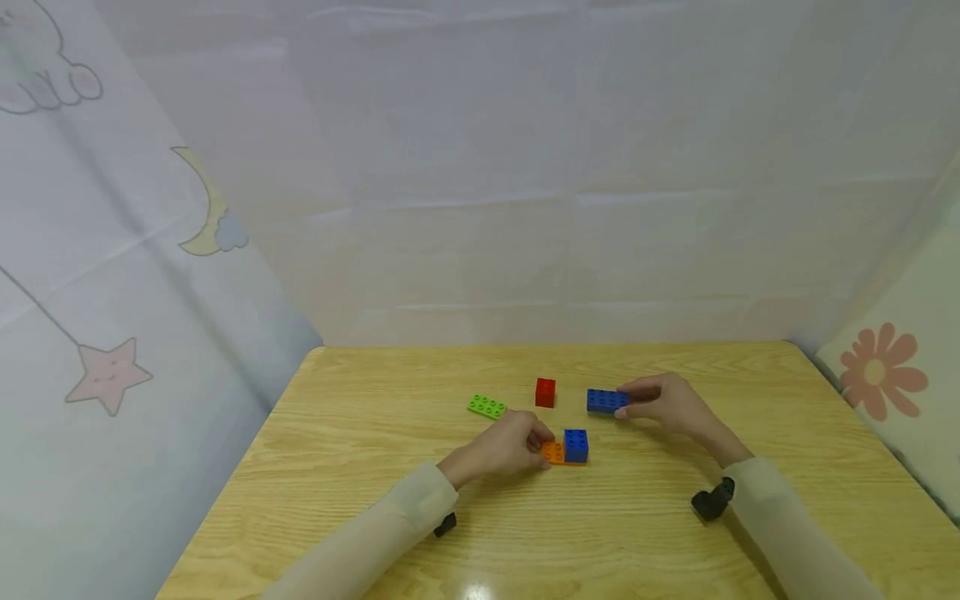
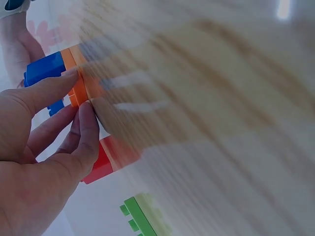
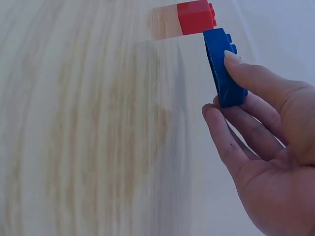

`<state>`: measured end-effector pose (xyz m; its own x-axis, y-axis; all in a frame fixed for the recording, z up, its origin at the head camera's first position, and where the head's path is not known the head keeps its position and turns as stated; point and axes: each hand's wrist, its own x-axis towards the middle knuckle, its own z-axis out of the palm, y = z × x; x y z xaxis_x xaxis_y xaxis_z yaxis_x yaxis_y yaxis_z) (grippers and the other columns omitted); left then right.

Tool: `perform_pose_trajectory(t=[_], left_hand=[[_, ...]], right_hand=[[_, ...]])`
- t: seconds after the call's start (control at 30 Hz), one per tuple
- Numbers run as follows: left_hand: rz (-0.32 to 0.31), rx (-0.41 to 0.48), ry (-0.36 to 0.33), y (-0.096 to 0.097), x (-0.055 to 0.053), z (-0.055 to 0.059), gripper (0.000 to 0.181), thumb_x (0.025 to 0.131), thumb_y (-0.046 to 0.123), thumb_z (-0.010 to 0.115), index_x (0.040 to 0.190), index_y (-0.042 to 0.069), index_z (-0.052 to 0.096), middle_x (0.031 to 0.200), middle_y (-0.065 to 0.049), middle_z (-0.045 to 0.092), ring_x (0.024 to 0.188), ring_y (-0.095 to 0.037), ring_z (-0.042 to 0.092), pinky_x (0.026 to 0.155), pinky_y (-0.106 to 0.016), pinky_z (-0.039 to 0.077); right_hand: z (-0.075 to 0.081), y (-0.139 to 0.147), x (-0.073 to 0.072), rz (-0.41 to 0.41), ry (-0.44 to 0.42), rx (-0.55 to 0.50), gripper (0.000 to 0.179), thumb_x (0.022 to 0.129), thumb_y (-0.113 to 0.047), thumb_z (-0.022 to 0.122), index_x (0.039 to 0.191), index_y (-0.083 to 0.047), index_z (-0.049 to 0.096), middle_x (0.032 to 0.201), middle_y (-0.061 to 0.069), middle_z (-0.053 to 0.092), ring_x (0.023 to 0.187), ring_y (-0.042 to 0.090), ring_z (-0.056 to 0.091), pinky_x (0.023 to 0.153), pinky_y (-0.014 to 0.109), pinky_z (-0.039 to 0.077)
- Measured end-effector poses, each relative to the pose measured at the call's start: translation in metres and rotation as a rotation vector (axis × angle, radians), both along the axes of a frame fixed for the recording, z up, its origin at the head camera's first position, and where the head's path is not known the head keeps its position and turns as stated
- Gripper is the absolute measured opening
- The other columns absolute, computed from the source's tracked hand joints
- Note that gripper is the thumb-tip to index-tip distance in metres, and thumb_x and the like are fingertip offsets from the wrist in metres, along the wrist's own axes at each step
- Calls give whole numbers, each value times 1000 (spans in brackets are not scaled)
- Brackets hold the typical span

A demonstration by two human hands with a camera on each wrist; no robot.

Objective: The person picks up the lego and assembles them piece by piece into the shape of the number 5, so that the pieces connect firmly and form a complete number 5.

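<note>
My left hand point(image 1: 512, 443) pinches the left end of an orange building plate point(image 1: 553, 452) that lies on the table. A square blue brick point(image 1: 576, 446) stands on the plate's right end. To the right and farther back, my right hand point(image 1: 663, 406) holds a longer blue brick point(image 1: 606, 402) at its right end between thumb and fingers. In the right wrist view that long blue brick point(image 3: 224, 69) is tilted and raised off the tabletop, its studs facing away. The left wrist view shows thumb and fingertips on the edge of the orange plate point(image 2: 74, 73).
A red brick point(image 1: 545, 392) stands behind the orange plate, left of the long blue brick. Farther left a bright green plate point(image 1: 487, 407) lies flat, close to my left hand. The wooden table point(image 1: 360, 500) ends at a pale cloth backdrop point(image 1: 570, 250).
</note>
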<state>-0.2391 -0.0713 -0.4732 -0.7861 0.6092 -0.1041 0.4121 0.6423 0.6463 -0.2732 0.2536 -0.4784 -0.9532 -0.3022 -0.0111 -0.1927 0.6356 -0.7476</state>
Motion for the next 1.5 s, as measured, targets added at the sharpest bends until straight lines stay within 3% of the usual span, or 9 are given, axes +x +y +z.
perform_pose_trajectory(t=[0.73, 1.13, 1.5], left_hand=[[-2, 16, -6, 0, -1, -5, 39, 89, 13, 85, 126, 5, 75, 124, -6, 76, 99, -5, 71, 85, -14, 56], [-12, 23, -1, 1, -4, -8, 36, 89, 14, 85, 124, 5, 77, 120, -5, 77, 95, -4, 70, 83, -14, 56], [-27, 27, -3, -2, -3, -6, 36, 90, 15, 85, 124, 6, 77, 121, -5, 77, 93, -1, 68, 83, -15, 57]], right_hand=[[19, -10, 23, 63, -13, -135, 52, 90, -39, 84, 133, -13, 73, 134, 16, 72, 118, 30, 72, 93, 45, 63], [11, -27, 28, 118, -32, -185, 43, 91, -32, 84, 129, -15, 75, 129, 12, 75, 112, 21, 74, 89, 33, 63], [8, -37, 34, 140, -33, -196, 41, 91, -33, 84, 127, -15, 76, 126, 11, 77, 112, 23, 74, 91, 34, 63]])
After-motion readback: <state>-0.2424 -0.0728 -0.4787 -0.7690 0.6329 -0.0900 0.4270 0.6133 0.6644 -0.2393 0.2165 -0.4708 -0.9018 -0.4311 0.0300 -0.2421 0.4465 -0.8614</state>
